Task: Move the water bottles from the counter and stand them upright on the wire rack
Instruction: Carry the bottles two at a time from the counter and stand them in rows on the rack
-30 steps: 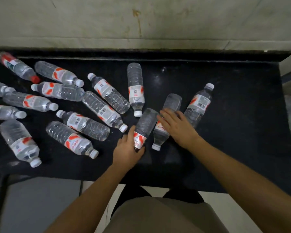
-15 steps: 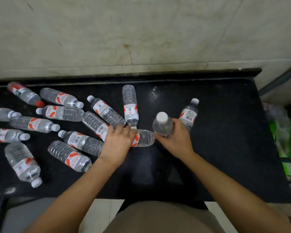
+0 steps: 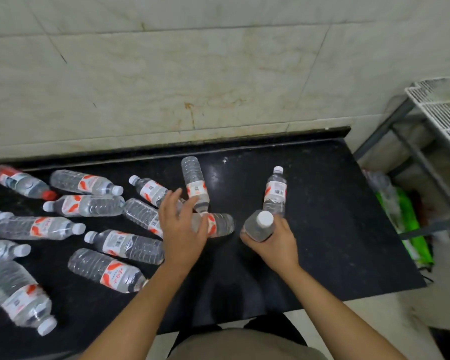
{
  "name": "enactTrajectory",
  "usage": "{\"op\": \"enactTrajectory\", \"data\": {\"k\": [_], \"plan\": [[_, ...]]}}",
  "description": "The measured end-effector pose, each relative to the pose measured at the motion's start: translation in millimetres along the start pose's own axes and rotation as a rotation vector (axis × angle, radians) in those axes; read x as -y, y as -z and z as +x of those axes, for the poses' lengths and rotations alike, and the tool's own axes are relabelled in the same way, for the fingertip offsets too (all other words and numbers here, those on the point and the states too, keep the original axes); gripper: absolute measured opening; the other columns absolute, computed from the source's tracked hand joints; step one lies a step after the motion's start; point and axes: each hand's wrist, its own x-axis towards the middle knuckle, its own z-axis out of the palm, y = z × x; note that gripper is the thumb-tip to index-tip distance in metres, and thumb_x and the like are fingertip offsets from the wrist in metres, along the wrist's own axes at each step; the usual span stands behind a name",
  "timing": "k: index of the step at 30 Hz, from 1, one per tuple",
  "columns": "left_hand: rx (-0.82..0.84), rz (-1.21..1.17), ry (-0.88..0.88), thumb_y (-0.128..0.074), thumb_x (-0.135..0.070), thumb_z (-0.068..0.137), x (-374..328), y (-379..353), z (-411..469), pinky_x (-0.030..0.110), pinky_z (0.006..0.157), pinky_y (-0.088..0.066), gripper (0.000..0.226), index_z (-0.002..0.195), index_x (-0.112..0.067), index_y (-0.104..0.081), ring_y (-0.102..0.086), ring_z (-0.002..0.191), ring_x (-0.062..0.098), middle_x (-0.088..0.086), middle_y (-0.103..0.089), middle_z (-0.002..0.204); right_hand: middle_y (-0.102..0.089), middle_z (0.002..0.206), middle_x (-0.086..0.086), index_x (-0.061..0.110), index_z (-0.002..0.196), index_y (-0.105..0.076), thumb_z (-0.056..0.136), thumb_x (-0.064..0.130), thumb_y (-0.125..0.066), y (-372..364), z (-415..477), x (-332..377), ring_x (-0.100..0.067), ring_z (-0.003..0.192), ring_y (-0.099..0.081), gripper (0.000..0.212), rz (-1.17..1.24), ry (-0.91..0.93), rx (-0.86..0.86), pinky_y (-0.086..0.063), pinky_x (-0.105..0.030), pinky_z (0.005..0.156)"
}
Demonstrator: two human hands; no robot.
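Nearest, beneath both forearms: front edge of the black tabletop [image 3: 335, 255], with open dark surface between that edge and the held bottle [image 3: 257, 227].

Held bottle upright, white cap up, gripped in the right hand [image 3: 278, 245], fingers and thumb curled round its body. Wrist straight, forearm slanting in from the lower right.

Just left of the held bottle: left hand [image 3: 182, 229], palm down, fingers spread and straight, thumb angled toward the held bottle, holding nothing. Poised over a flat bottle [image 3: 220, 224] lying crosswise, its base ending just short of the held bottle. Whether palm and flat bottle touch: cannot tell.

Right of the held bottle: open black surface out to the tabletop's right edge, the widest room for moving.

Just beyond the held bottle: a far bottle [image 3: 276, 193] lying flat, cap pointing away.

Left of the held bottle: scattered bottles [image 3: 109, 271] lying on their sides at mixed angles, crowded, several touching, little bare surface between them. At the far-left back, a red-capped bottle [image 3: 21, 181].

Beyond the held bottle: raised back lip of the tabletop, tight against the pale tiled wall [image 3: 166, 87].

Far right of the held bottle, past the tabletop's right edge and higher: white wire rack [image 3: 442, 113] on a grey frame, well apart from both hands. Below it, green packaging [image 3: 411, 224], blurred.
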Motion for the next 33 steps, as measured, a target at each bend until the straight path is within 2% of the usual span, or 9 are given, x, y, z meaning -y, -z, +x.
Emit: {"op": "enactTrajectory", "data": {"k": [3,5,7,14,20,24,26,30,33], "plan": [[0.354,-0.032,0.342,-0.082,-0.039,0.074,32.1,2.8,-12.8,0.047,0.11,-0.04,0.071,0.134,-0.014,-0.054,-0.042,0.134,0.035,0.015,-0.037,0.147,-0.059,0.118,0.001,0.028,0.122,-0.058,0.061,0.053,-0.09,-2.9,-4.6,2.8,-0.021,0.106,-0.062,0.073,0.018,-0.087,-0.053,-0.052,-0.034,0.089],[0.679,0.05,0.352,-0.088,-0.038,0.069,51.9,2.8,-34.1,0.039,0.11,-0.037,0.087,0.141,-0.014,-0.046,-0.043,0.136,0.033,0.013,-0.028,0.153,-0.057,0.112,0.0,0.025,0.122,-0.059,0.061,0.052,-0.091,-2.8,-8.1,3.3,-0.023,0.105,-0.062,0.074,0.056,-0.138,-0.083,-0.052,-0.036,0.089],[0.841,0.101,0.289,-0.086,-0.037,0.071,60.7,-1.7,-58.2,0.037,0.11,-0.037,0.081,0.139,-0.016,-0.047,-0.042,0.137,0.032,0.012,-0.019,0.158,-0.056,0.109,0.001,0.024,0.118,-0.059,0.061,0.051,-0.092,-2.2,-13.0,5.0,-0.023,0.105,-0.062,0.071,0.099,-0.166,-0.1,-0.053,-0.039,0.091],[0.753,-0.071,0.499,-0.073,-0.029,0.086,55.8,-22.1,-92.5,0.038,0.086,-0.048,0.046,0.123,-0.008,-0.054,-0.061,0.11,0.038,0.016,-0.058,0.121,-0.052,0.109,0.005,0.035,0.11,-0.048,0.06,0.042,-0.096,-2.3,-49.9,3.6,-0.014,0.1,-0.054,0.069,0.099,-0.151,-0.169,-0.048,-0.032,0.096],[0.462,-0.188,0.283,-0.074,-0.017,0.086,40.7,6.0,-76.2,0.035,0.083,-0.047,0.024,0.108,-0.011,-0.065,-0.062,0.096,0.028,0.008,-0.066,0.102,-0.055,0.106,0.003,0.028,0.108,-0.053,0.061,0.054,-0.092,1.6,-70.2,-0.3,-0.026,0.105,-0.063,0.066,-0.009,-0.201,-0.197,-0.053,-0.039,0.087],[0.294,-0.222,-0.03,-0.076,-0.017,0.084,6.3,29.1,-38.8,0.023,0.081,-0.04,0.027,0.11,-0.012,-0.069,-0.057,0.089,0.017,0.004,-0.062,0.099,-0.056,0.11,0.003,0.024,0.119,-0.056,0.059,0.068,-0.085,4.1,-79.7,-0.3,-0.026,0.105,-0.063,0.08,-0.087,-0.252,-0.206,-0.052,-0.038,0.082],[0.279,-0.233,-0.085,-0.077,-0.018,0.082,-6.8,31.7,-31.0,0.026,0.083,-0.043,0.028,0.109,-0.013,-0.07,-0.056,0.09,0.015,0.003,-0.06,0.099,-0.051,0.109,0.004,0.025,0.122,-0.056,0.058,0.064,-0.089,1.1,-81.6,-2.0,-0.021,0.101,-0.059,0.082,-0.028,-0.246,-0.204,-0.052,-0.037,0.086],[0.266,-0.327,0.066,-0.073,-0.032,0.082,-2.9,16.9,-36.7,0.032,0.092,-0.044,0.038,0.115,-0.014,-0.068,-0.051,0.101,0.014,-0.001,-0.052,0.108,-0.053,0.126,0.005,0.026,0.131,-0.054,0.057,0.041,-0.097,-11.8,-77.1,-15.3,-0.012,0.113,-0.057,0.087,0.126,-0.199,-0.075,-0.049,-0.037,0.102],[0.434,-0.47,0.172,-0.076,-0.031,0.085,9.7,-0.4,-44.9,0.033,0.104,-0.041,0.058,0.136,-0.017,-0.051,-0.049,0.119,0.015,0.004,-0.053,0.128,-0.066,0.119,0.016,0.042,0.126,-0.047,0.065,0.028,-0.094,-10.3,-71.8,-26.4,-0.004,0.109,-0.066,0.079,0.168,-0.187,0.048,-0.053,-0.039,0.101]]}}
